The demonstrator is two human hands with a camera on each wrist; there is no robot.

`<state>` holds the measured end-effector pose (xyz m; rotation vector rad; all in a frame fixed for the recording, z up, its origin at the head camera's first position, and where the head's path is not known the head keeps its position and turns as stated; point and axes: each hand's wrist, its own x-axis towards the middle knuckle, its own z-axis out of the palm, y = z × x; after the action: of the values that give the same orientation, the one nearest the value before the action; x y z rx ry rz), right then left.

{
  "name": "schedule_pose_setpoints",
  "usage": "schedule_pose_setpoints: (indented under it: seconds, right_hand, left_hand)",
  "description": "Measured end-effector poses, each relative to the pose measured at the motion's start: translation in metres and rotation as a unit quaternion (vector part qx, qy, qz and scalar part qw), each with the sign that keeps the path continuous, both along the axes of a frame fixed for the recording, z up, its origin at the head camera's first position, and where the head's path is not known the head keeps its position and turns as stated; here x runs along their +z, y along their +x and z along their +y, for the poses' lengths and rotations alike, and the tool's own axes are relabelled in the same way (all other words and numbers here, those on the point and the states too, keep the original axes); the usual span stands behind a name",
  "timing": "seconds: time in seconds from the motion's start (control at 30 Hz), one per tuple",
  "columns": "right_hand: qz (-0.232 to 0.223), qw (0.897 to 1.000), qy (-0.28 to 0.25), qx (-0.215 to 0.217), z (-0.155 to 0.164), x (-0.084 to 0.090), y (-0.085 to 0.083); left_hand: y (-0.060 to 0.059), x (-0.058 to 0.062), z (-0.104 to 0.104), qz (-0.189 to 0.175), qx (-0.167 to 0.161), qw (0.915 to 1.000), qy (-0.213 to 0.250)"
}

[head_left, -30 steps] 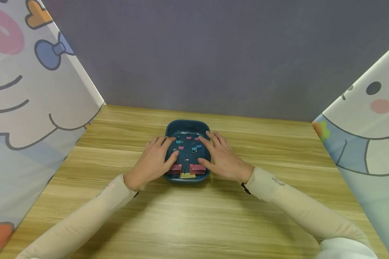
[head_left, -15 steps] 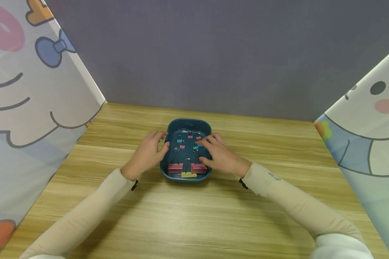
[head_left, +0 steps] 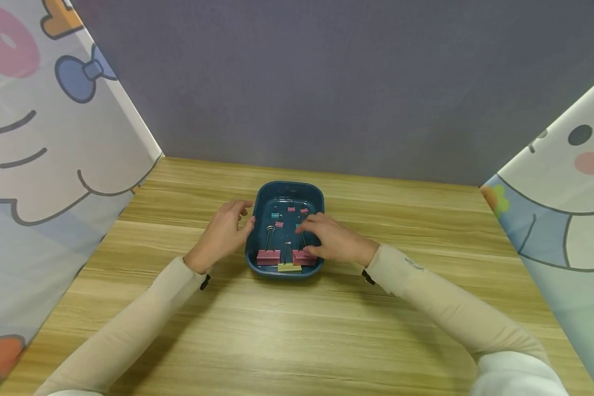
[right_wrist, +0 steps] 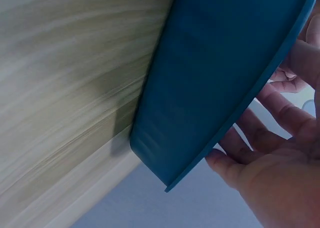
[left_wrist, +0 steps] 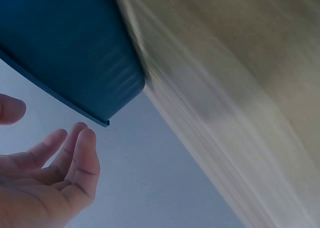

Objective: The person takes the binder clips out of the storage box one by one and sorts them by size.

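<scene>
A dark blue tray [head_left: 288, 190] holds binder clips. Two large pink binder clips [head_left: 269, 257] and a yellow binder clip [head_left: 289, 268] lie along its near end. Farther in are several small clips, among them a turquoise clip [head_left: 275, 215] and a pink clip [head_left: 279, 224]. My right hand [head_left: 334, 239] reaches over the right rim, thumb and forefinger apart above the right-hand large pink binder clip [head_left: 304, 258], partly covering it. Beside the left rim hovers my left hand [head_left: 223, 234], fingers loosely bent, holding nothing; the left wrist view shows its fingertips [left_wrist: 86, 134] just outside the rim.
The tray stands on a wood-grain table [head_left: 287, 335]. A grey panel [head_left: 297, 88] rises behind the table's far edge. Cartoon-printed white panels [head_left: 69, 181] stand along the left and right sides.
My left hand has drawn back left from over the tray to its outer side. My right hand has moved left and inward, over the small clips and the right large pink clip.
</scene>
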<state>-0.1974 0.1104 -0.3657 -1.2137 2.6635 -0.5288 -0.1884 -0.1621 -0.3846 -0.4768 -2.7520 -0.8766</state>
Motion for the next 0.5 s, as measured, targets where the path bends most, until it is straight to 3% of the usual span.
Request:
schedule_pose_setpoints:
  seconds: [0.5]
  right_hand:
    - [-0.023, 0.998, 0.048, -0.016, -0.0085, -0.0044, -0.0059]
  left_hand:
    - [0.0007, -0.0045, -0.0014, -0.026, -0.007, 0.9996, -0.013]
